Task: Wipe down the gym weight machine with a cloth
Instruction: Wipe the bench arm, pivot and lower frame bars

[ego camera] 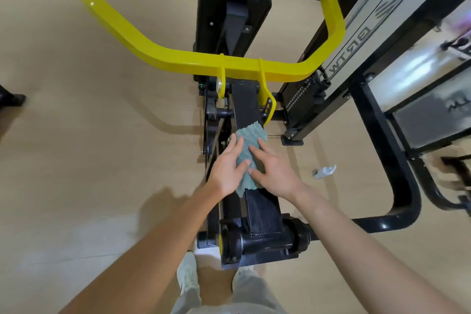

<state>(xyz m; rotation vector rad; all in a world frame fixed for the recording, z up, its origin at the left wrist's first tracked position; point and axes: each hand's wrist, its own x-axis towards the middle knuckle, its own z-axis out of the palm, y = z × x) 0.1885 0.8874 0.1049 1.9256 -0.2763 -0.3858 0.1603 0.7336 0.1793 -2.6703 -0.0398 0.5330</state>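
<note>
— Where are the hands?

— Both lie flat on the cloth (251, 141). The left hand (229, 169) presses on its left side with the fingers straight and close together, and the thumb lies across the fabric. The right hand (275, 171) presses on its right side with the fingers spread and straight. Neither hand curls round anything; the two almost touch over the middle of the cloth.

— And the cloth itself?

— It is green with a wavy edge, and it is spread across the black beam (246, 102) of the weight machine (267, 239), about halfway along. It covers the beam from one side edge to the other. A bit of it hangs out below the palms.

— What is around the beam?

— At its near end, the beam meets a thick black pivot just above the person's white shoe (187, 275). At its far end, a yellow bar (178, 56) crosses it and bends away on both sides. Beyond the bar there is a black pad (234, 2).

— Anything to the right?

— The weight stack (303, 99) stands there in a grey and black frame. A white spray bottle (325, 171) lies on the pale floor (102, 135), between the beam and the frame's curved black tube.
</note>
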